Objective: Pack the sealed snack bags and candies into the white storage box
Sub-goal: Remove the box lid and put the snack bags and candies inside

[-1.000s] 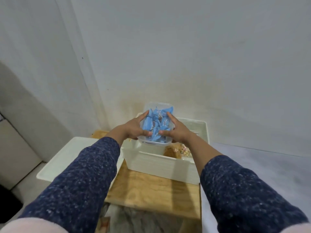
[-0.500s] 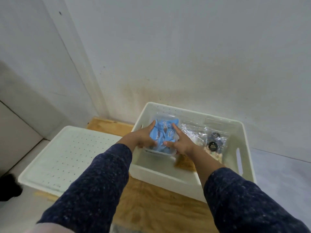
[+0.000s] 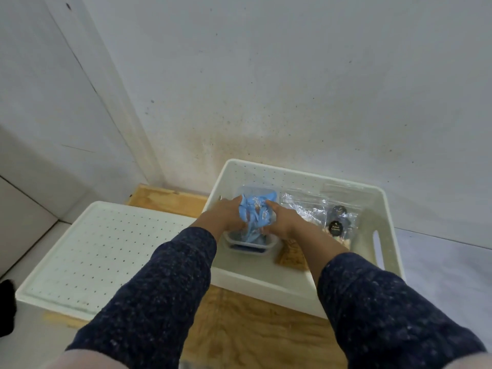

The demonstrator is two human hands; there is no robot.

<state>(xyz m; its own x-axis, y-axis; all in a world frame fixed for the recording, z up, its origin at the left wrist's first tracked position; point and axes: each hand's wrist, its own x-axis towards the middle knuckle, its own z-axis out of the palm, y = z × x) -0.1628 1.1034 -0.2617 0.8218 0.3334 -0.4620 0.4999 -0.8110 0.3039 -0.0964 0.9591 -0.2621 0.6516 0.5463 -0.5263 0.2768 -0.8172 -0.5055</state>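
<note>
The clear plastic tub of blue-wrapped candies (image 3: 254, 222) sits low inside the white perforated storage box (image 3: 292, 177), my left hand (image 3: 226, 215) and right hand (image 3: 283, 219) gripping its sides; light, rigid, probably slippery.

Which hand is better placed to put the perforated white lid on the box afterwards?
Probably the left hand: the lid lies directly on its side, while the right hand is farther away, by the snack bags.
</note>
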